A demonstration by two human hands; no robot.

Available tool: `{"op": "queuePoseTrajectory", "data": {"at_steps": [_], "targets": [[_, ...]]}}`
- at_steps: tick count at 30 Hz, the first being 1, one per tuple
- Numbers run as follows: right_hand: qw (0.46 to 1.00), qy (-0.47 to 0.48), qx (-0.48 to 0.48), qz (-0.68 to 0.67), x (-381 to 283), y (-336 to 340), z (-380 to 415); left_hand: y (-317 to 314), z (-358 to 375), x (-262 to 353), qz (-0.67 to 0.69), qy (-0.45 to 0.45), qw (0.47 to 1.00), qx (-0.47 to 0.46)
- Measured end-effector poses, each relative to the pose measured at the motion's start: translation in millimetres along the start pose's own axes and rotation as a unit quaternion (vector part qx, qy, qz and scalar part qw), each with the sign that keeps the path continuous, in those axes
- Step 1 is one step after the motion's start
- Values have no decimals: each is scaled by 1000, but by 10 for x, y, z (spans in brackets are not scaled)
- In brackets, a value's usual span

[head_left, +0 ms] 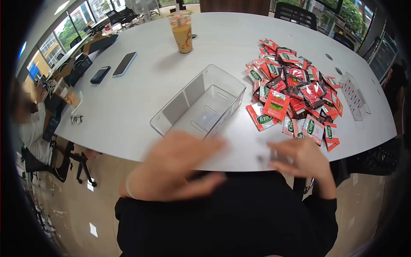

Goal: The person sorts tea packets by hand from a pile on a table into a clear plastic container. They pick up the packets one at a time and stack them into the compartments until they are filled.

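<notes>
My left hand (pixel 173 167), smeared by motion, is over the table's near edge in front of the clear plastic bin (pixel 174 106). Its thumb and fingers are spread apart, and no object shows in it. Across from it, my right hand (pixel 305 157) hovers at the table edge just below a heap of red sachets (pixel 295 85), with thumb and fingers apart and nothing visible between them. Many of the sachets carry a green "Cozy" label. The bin stands left of the heap, and no sachets show inside it.
A plastic cup of orange drink (pixel 183 36) stands behind the bin. To the left lie a phone (pixel 125 64), a dark wallet-like item (pixel 100 75) and glasses (pixel 76 119). A clear acrylic holder (pixel 354 96) is right of the heap. Another person (pixel 36 128) sits at far left.
</notes>
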State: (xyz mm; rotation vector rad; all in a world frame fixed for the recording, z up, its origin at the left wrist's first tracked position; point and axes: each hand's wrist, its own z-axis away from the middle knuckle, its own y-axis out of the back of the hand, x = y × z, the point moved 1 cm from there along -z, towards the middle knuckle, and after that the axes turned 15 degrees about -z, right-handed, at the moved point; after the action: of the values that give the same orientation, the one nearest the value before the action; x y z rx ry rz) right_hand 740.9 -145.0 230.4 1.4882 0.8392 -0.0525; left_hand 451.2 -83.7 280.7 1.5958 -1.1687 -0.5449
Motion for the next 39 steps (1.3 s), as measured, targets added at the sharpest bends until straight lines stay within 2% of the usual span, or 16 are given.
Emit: {"op": "queuePoseTrajectory", "data": {"at_steps": [2,5,7,10,18,20,22,23,24,26,28,30,31,34,38,39], "targets": [[991,-5,99,90,93,170,-336,82,-149,-258,-242,113,944,194],[968,-135,104,183,366,278,-731,21,-297,-764,-265,217,931,124],[966,-159,67,191,558,180,-858,-36,-347,-1042,-162,245,953,-70],[958,-201,41,201,577,97,-946,-40,-435,-1301,7,167,977,-131],[970,-149,171,89,540,216,-856,-417,-580,-1533,205,160,962,-80],[944,-89,317,-29,521,310,-841,-471,-642,-1518,272,157,947,-69],[935,-105,323,-100,379,332,-909,-481,-694,-1485,290,125,942,-115],[878,-10,364,-311,277,282,-1006,-496,-716,-1490,291,125,942,-116],[770,86,383,-503,235,267,-1056,-520,-737,-1500,289,119,942,-120],[803,92,308,-502,312,260,-1086,-582,-760,-1481,285,115,943,-124],[862,5,97,-497,284,210,-1191,-653,-828,-1404,336,75,935,-90],[960,-20,17,-278,50,193,-1376,-653,-879,-1325,410,89,903,-97],[972,141,78,-170,190,50,-1474,-649,-899,-1304,483,98,864,-100],[969,202,122,-70,92,-14,-1545,-710,-861,-1327,539,100,834,-63],[983,156,91,17,32,-47,-1537,-685,-777,-1326,585,95,802,-72],[992,110,59,6,41,-68,-1536,-683,-740,-1317,506,86,854,-86]]}}
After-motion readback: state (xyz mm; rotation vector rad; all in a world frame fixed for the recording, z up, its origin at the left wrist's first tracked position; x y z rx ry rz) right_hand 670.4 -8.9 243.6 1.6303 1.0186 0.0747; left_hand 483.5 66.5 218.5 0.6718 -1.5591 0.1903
